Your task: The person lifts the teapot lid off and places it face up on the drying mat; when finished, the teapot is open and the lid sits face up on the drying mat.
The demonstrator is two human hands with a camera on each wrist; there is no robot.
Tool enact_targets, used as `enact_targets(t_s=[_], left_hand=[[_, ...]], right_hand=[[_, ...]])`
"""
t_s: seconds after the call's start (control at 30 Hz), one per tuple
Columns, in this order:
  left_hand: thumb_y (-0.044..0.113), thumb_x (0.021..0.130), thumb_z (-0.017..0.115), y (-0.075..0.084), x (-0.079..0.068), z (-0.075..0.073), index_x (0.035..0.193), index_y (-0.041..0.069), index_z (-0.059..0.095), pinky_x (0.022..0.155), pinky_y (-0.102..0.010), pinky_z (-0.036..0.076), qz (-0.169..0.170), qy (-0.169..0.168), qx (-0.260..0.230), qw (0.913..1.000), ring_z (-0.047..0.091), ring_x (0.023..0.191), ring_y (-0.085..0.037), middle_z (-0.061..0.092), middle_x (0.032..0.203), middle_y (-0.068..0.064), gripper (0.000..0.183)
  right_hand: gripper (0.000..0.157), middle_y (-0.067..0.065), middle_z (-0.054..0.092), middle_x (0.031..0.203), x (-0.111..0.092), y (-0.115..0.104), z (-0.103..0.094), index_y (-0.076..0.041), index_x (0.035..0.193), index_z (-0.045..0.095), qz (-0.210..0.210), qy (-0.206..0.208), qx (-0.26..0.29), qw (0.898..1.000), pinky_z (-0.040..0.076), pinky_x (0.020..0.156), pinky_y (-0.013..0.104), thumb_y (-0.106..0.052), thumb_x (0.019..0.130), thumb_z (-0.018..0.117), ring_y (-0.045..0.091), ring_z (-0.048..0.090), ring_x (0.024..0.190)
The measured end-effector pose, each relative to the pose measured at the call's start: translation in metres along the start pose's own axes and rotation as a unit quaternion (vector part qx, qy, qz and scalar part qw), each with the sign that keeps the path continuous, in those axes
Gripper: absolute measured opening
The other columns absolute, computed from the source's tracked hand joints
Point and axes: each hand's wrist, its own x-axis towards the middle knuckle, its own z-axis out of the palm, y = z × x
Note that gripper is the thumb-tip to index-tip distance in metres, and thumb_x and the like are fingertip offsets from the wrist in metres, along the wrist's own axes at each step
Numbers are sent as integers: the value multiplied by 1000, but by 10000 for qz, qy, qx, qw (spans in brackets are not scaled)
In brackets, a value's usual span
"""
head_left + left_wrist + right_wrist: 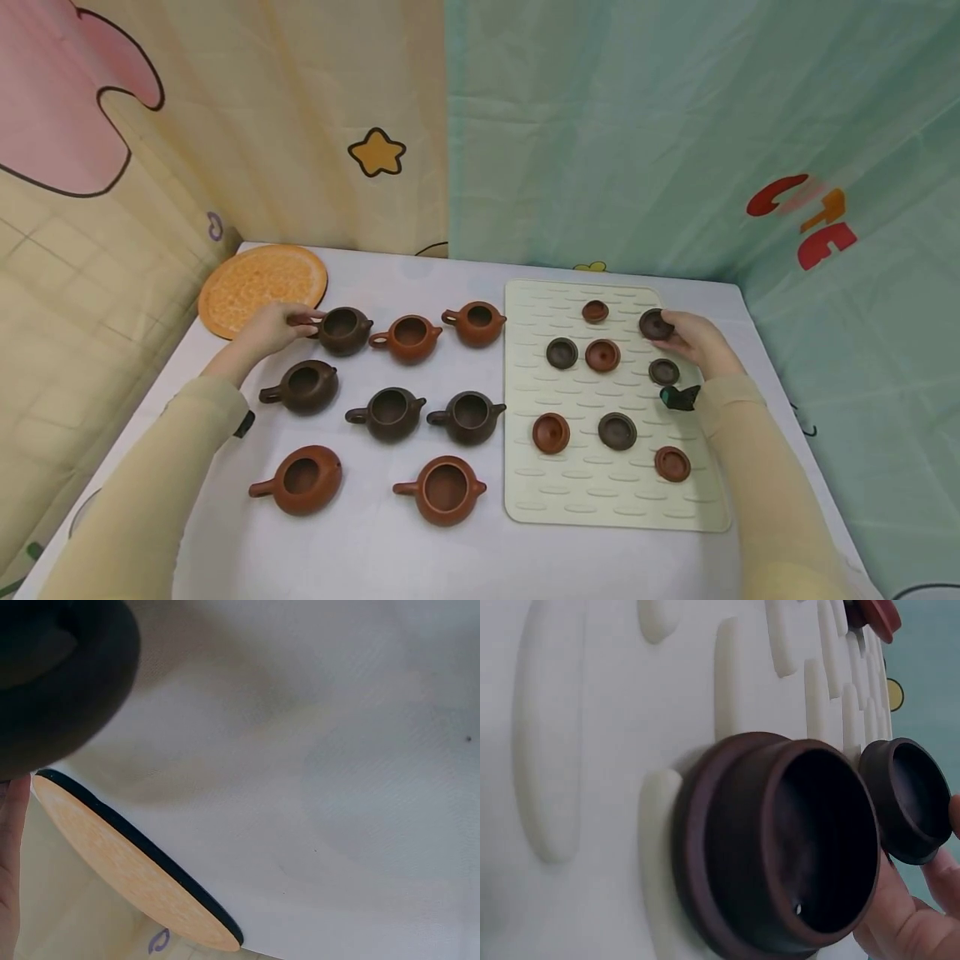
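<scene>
At the back left, my left hand (268, 332) grips the handle of a dark brown lidless teapot (348, 345). Only part of that hand (10, 862) shows in the left wrist view, below a blurred dark curved shape (112, 682). On the right, my right hand (703, 342) pinches a dark teapot lid (656, 324) by its edge, over the far right of the pale mat (615, 504). The right wrist view shows this lid (896, 832) with its hollow side visible. Nearer that camera lies another dark lid (735, 847), hollow side up.
Several lidless teapots, reddish ones (307, 500) and dark ones (390, 429), stand in rows with handles to the left. More lids, red (551, 434) and dark (617, 432), lie across the mat. A round orange board (258, 279) sits in the back left corner. Curtains border the table.
</scene>
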Motion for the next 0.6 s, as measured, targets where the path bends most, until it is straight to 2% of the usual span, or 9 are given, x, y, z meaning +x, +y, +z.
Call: enact_targets(t_s=[0.07, 0.17, 0.33, 0.43, 0.53, 0.6], left_hand=[[11, 94, 66, 0, 0, 0, 125, -2, 64, 89, -52, 48, 6, 31, 15, 10000, 63, 106, -42, 68, 113, -27, 34], [11, 94, 66, 2, -1, 0, 125, -1, 64, 90, -52, 47, -31, 54, 14, 10000, 62, 107, -43, 67, 115, -27, 34], [12, 94, 65, 4, 0, -1, 126, -1, 63, 92, -53, 47, -105, 26, 14, 9999, 62, 109, -43, 67, 117, -27, 34], [13, 95, 65, 2, 1, 0, 127, -1, 63, 93, -54, 46, -126, 3, 25, 9999, 61, 109, -43, 67, 117, -27, 35], [14, 95, 65, 0, 2, 0, 127, 0, 63, 93, -54, 46, -140, -17, 17, 9999, 61, 110, -43, 67, 117, -27, 35], [13, 95, 65, -1, 2, -1, 128, -1, 62, 94, -55, 45, -130, -14, -8, 9999, 61, 110, -43, 67, 117, -27, 36]], right_hand=[[65, 14, 44, 134, -2, 0, 1, -1, 156, 13, -10, 283, -225, 9993, 50, 97, 23, -32, 105, 38, 4, 55, 92], [64, 1, 47, 115, -2, 0, 2, -1, 155, 21, -11, 543, -278, 9981, 51, 95, 22, -31, 104, 44, 1, 55, 83], [61, 1, 51, 108, 0, 3, 0, 0, 154, 24, -56, 618, -14, 9981, 55, 83, 18, -25, 103, 46, -1, 59, 74], [59, -6, 59, 91, 0, 4, -2, 2, 152, 26, -2, 566, 206, 9982, 55, 78, 17, -23, 103, 47, -1, 61, 70], [59, -12, 60, 75, -2, 2, -4, 2, 152, 25, 81, 477, 308, 9984, 55, 77, 17, -24, 103, 46, -1, 62, 70], [60, -10, 59, 84, -4, 0, -4, 1, 153, 24, 151, 467, 270, 9984, 55, 81, 17, -25, 104, 45, -1, 62, 72]])
